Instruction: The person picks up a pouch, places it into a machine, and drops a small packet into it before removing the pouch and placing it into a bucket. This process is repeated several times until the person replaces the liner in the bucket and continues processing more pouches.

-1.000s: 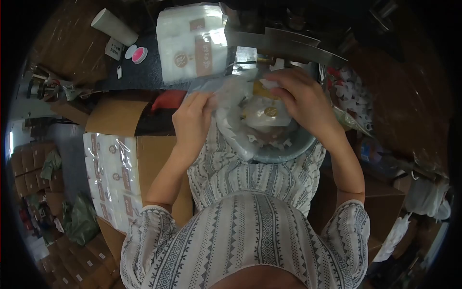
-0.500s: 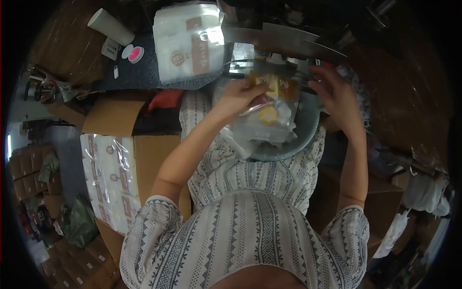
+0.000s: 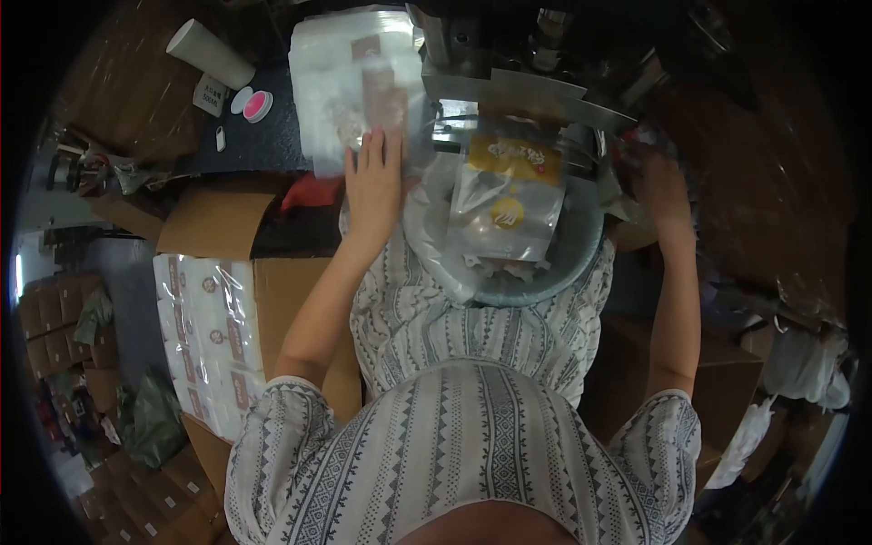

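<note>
My left hand (image 3: 373, 189) lies with its fingers spread on the lower edge of a stack of clear printed bags (image 3: 336, 82) at the upper left. A clear bag with a yellow printed band (image 3: 509, 204) hangs from the metal machine (image 3: 522, 88) over a grey-blue basin (image 3: 581, 245) on my lap. My right hand (image 3: 663, 195) is at the right of the basin, among red and pale packets (image 3: 640, 143); its fingers are blurred and partly hidden in shadow.
An open carton (image 3: 300, 295) holding packed bags (image 3: 211, 331) stands at my left. A white cup (image 3: 211, 54) and a round pink tin (image 3: 258, 105) lie at the upper left. Another carton (image 3: 699, 381) is at the right.
My left hand has left the yellow-printed bag and moved left onto the bag stack. My right hand has moved right, away from the bag's side, to the packets. The bag now hangs flatter.
</note>
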Motion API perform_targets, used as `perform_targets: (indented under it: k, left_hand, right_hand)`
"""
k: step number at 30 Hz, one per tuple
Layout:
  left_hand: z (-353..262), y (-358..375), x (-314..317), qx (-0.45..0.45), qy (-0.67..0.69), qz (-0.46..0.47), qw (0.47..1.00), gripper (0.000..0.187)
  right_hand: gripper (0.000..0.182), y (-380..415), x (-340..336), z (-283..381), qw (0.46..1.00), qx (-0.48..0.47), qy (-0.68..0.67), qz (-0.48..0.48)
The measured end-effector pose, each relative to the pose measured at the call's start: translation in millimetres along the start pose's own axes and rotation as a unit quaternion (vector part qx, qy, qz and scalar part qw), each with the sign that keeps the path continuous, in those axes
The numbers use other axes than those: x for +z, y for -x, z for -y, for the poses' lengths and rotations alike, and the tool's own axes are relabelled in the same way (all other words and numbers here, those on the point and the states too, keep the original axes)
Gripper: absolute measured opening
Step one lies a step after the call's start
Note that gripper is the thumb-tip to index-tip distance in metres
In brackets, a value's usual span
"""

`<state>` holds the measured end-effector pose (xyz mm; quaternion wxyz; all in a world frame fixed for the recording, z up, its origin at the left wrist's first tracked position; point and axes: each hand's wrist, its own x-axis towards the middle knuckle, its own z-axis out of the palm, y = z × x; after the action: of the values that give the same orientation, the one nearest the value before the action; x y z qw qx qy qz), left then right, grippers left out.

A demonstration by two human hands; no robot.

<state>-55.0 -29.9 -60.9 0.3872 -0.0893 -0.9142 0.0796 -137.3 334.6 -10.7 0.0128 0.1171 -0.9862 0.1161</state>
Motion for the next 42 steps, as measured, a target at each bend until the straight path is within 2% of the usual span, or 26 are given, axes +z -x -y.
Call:
perform_targets:
  k: [1, 3, 4, 5, 6, 8, 9, 11, 14, 16, 18, 20, 21, 22, 24, 26, 28, 30, 31, 32, 34, 35, 36, 37, 38, 42]
  left_hand:
    - [6.8, 3.3, -5.5, 0.001, -0.001, 0.001, 1.0, 0.022]
    - [21.8, 10.5, -23.3, -0.189, 0.171, 0.134, 0.958, 0.014]
    - [17.4, 4.1, -38.8, -0.24, 0.18, 0.14, 0.944, 0.008]
    - [12.5, 0.8, -49.9, -0.24, 0.181, 0.139, 0.944, 0.008]
    - [7.0, -1.4, -59.8, -0.236, 0.203, 0.129, 0.942, 0.008]
    - [-2.3, -5.5, -72.2, -0.229, 0.225, 0.119, 0.939, 0.008]
    - [-6.1, -7.5, -76.3, -0.213, 0.249, 0.117, 0.937, 0.007]
    - [-13.5, -11.7, -83.8, -0.198, 0.27, 0.114, 0.935, 0.008]
    - [-26.1, -15.6, -86.6, -0.154, 0.363, 0.101, 0.913, 0.009]
    - [-34.9, -8.7, -79.0, -0.125, 0.433, 0.199, 0.87, 0.009]
    - [-43.3, -9.2, -65.6, -0.107, 0.459, 0.213, 0.856, 0.01]
    - [-55.1, -14.2, -53.4, -0.089, 0.486, 0.227, 0.839, 0.014]
    - [-62.1, -17.4, -48.5, -0.227, 0.587, 0.295, 0.719, 0.017]
    - [-66.4, -20.4, -43.9, -0.355, 0.659, 0.351, 0.563, 0.02]
    - [-65.0, -33.5, -28.0, -0.364, 0.661, 0.353, 0.554, 0.024]
    - [-65.7, -44.8, -15.0, -0.37, 0.664, 0.357, 0.542, 0.027]
    - [-67.9, -50.7, -8.3, -0.475, 0.709, 0.32, 0.411, 0.031]
    - [-68.3, -50.2, -9.3, -0.462, 0.716, 0.316, 0.416, 0.034]
    - [-68.4, -48.2, -10.6, -0.451, 0.722, 0.313, 0.421, 0.037]
    - [-64.1, -46.6, -10.9, -0.452, 0.722, 0.314, 0.42, 0.037]
    - [-41.8, -46.3, -7.0, -0.392, 0.592, 0.2, 0.675, 0.048]
    - [-24.7, -43.5, -0.3, -0.392, 0.592, 0.199, 0.676, 0.048]
    - [-4.6, -34.7, 9.9, -0.286, 0.381, 0.145, 0.867, 0.052]
    - [6.1, -22.3, 18.0, -0.151, 0.133, 0.079, 0.976, 0.058]
    - [4.5, 0.1, 23.1, -0.14, 0.088, 0.191, 0.968, 0.065]
    - [5.7, 17.2, -3.3, -0.103, 0.145, 0.166, 0.97, 0.051]
  right_hand:
    - [0.027, 3.2, -9.0, 5.7, 0.999, -0.003, -0.043, -0.002]
    - [0.026, 17.9, -27.7, 21.8, 0.997, -0.002, -0.083, 0.004]
    - [0.026, 24.0, -37.8, 37.2, 0.983, -0.021, -0.183, 0.001]
    - [0.025, 27.6, -42.7, 53.0, 0.959, -0.041, -0.282, -0.004]
    - [0.025, 29.6, -42.9, 68.7, 0.959, -0.041, -0.282, -0.003]
    - [0.023, 32.3, -40.8, 98.3, 0.917, -0.15, -0.367, 0.037]
    - [0.023, 32.3, -37.3, 109.7, 0.917, -0.15, -0.368, 0.036]
    - [0.023, 31.5, -29.3, 125.3, 0.931, -0.232, -0.277, -0.056]
    - [0.022, 27.2, -31.6, 130.2, 0.91, -0.286, -0.298, -0.024]
    - [0.023, 25.3, -24.3, 124.3, 0.906, -0.272, -0.324, 0.007]
    - [0.025, 22.1, -17.7, 114.0, 0.902, -0.256, -0.347, 0.036]
    - [0.025, 19.4, -15.7, 102.1, 0.914, -0.149, -0.369, 0.075]
    - [0.025, 20.2, -17.9, 96.0, 0.915, -0.148, -0.368, 0.074]
    - [0.026, 21.1, -20.5, 90.1, 0.933, -0.131, -0.333, 0.029]
    - [0.027, 23.2, -30.6, 81.3, 0.948, -0.115, -0.297, -0.016]
    - [0.03, 30.4, -44.2, 72.6, 0.972, -0.073, -0.222, 0.032]
    - [0.027, 32.6, -42.1, 60.1, 0.974, -0.059, -0.219, -0.004]
    - [0.026, 32.5, -33.1, 40.7, 0.975, -0.044, -0.216, -0.04]
    - [0.022, 30.9, -23.7, 26.6, 0.996, -0.02, -0.057, -0.061]
    - [0.019, 28.6, -14.3, 14.0, 0.991, 0.004, 0.103, -0.081]
    - [0.015, 21.4, 5.7, -5.7, 0.995, 0.005, 0.085, -0.061]
    - [0.011, 17.7, 11.8, -14.0, 0.997, 0.004, 0.066, -0.037]
    - [0.011, 16.0, 14.8, -19.9, 0.997, 0.004, 0.064, -0.034]
    - [0.012, 14.5, 17.5, -24.4, 0.998, -0.01, 0.052, -0.016]
    - [0.015, 12.6, 18.5, -25.3, 0.999, -0.024, 0.04, 0.001]
    - [0.023, 12.7, 2.2, -8.6, 1.0, -0.012, -0.005, 0.001]
